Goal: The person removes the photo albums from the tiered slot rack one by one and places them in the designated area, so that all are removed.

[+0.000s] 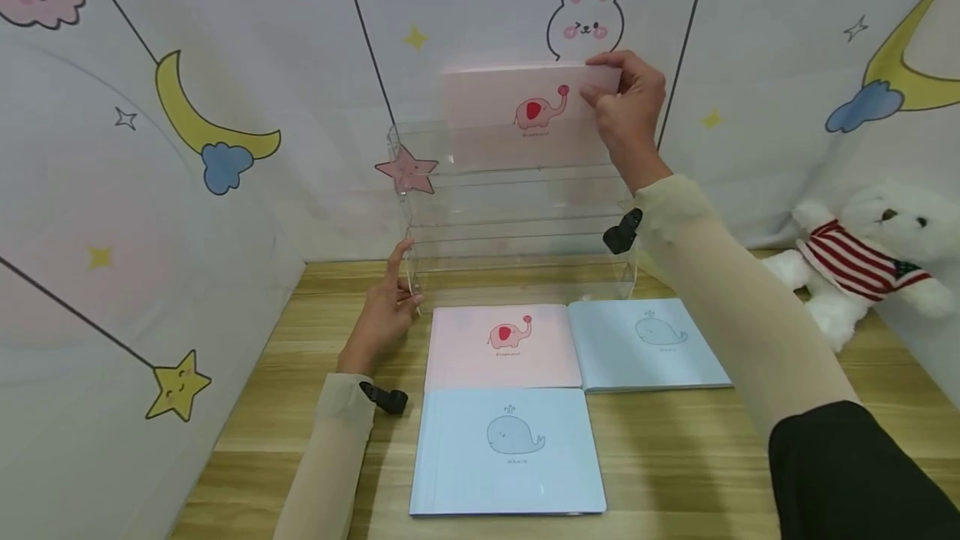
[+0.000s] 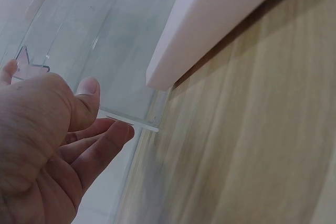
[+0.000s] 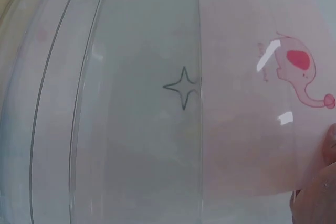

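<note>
A clear acrylic tiered display rack (image 1: 517,211) stands against the patterned backdrop. In its top tier is a pink elephant book (image 1: 480,107), upright, its lower part behind the clear front lip. My right hand (image 1: 633,111) pinches this book's upper right corner between thumb and fingers. At the rack's left side, my left hand (image 1: 381,315) grips the side panel low down. The left wrist view shows the thumb and fingers of the left hand (image 2: 47,135) on either side of the clear panel's edge. The lower tiers show no books.
Before the rack lie another pink elephant book (image 1: 457,357), a blue whale book (image 1: 622,357) to its right, and a second blue whale book (image 1: 457,473) nearer me. A white teddy bear (image 1: 832,315) in a striped shirt sits at right on the wooden table (image 1: 262,432).
</note>
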Action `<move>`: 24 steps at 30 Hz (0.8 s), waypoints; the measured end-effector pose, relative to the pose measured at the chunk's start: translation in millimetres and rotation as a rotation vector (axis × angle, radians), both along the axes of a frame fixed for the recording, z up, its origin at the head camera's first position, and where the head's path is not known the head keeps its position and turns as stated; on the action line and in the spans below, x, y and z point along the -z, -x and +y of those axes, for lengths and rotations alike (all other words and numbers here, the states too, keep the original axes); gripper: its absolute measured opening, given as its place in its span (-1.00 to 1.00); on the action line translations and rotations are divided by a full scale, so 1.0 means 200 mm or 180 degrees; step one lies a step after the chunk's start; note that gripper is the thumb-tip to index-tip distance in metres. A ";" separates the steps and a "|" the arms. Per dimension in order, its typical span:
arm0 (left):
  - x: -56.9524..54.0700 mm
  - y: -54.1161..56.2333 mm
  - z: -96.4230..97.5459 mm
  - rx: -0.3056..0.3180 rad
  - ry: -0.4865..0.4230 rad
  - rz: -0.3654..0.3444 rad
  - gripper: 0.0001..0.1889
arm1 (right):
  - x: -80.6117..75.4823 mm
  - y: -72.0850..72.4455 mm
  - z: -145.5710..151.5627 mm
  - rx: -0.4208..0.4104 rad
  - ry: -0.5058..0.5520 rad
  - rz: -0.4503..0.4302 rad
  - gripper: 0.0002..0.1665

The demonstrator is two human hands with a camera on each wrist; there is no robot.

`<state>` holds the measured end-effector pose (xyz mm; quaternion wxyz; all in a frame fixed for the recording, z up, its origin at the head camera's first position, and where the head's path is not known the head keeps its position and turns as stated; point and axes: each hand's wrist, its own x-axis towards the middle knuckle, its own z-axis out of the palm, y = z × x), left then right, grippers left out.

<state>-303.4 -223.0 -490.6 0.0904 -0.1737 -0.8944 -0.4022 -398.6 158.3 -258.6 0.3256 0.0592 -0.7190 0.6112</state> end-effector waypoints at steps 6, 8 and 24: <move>0.00 0.00 0.00 -0.0002 0.0016 0.0037 0.06 | -0.02 -0.02 -0.02 -0.0024 0.0188 0.0113 -0.76; 0.00 0.00 0.00 0.0004 0.0008 0.0052 0.06 | -0.03 -0.03 -0.03 -0.0006 0.0224 0.0156 -0.76; 0.00 -0.01 0.01 0.0003 -0.0006 0.0012 0.04 | -0.17 -0.14 -0.05 -0.0031 0.0716 0.0305 -0.76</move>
